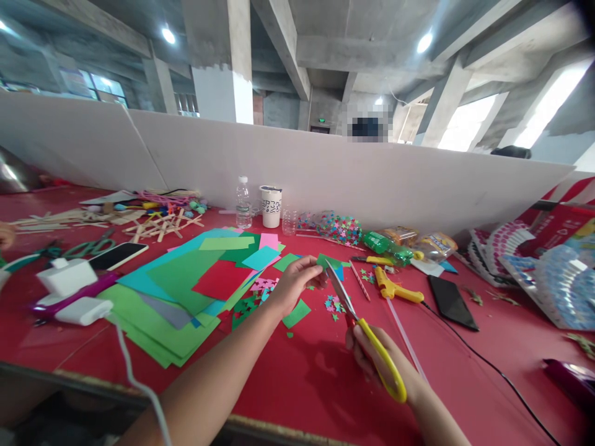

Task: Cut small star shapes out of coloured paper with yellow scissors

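My left hand (294,282) pinches a small piece of green paper (329,262) above the red table (297,378). My right hand (379,359) grips yellow-handled scissors (357,325); their blades point up and left and meet the green paper at its edge. Small paper stars (333,303) and green scraps (296,313) lie on the table just under the hands.
A spread of coloured paper sheets (186,285) lies to the left, with a white device and cable (74,291), a phone (118,254) and wooden sticks (158,226). A water bottle (243,202), a cup (271,206), a yellow cutter (395,288) and a black phone (452,301) stand beyond.
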The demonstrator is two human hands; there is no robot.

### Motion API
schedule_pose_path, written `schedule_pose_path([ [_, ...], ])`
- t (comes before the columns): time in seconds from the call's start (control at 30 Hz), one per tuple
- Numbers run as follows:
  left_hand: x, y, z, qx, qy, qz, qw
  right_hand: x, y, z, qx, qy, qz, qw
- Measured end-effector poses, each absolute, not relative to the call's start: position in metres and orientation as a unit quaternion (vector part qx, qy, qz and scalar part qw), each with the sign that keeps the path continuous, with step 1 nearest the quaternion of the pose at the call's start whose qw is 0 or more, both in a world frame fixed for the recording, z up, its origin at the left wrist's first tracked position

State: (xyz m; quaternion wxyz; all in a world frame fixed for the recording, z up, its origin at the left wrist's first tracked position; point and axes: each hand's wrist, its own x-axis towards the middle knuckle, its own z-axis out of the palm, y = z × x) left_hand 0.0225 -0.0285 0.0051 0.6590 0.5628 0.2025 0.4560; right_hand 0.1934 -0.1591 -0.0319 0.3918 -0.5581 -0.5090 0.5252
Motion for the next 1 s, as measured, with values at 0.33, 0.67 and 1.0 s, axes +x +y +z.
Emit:
schedule_pose_path([
  [0.33,0.0250,-0.0303,0.0034,0.535,0.203,0.488,0.659,0.1910,-0.1589,-0.0347,-0.559,-0.498,0.530,0.398],
  [0.67,0.0225,-0.0292,0.0056,0.555,0.216,0.493,0.634,0.1909,-0.1586,-0.0341,-0.559,-0.503,0.529,0.393],
  [1.0,0.0220,-0.0274,0.0031,0.557,0.200,0.492,0.639,0.1920,-0.1597,-0.0357,-0.561,-0.500,0.533,0.388],
])
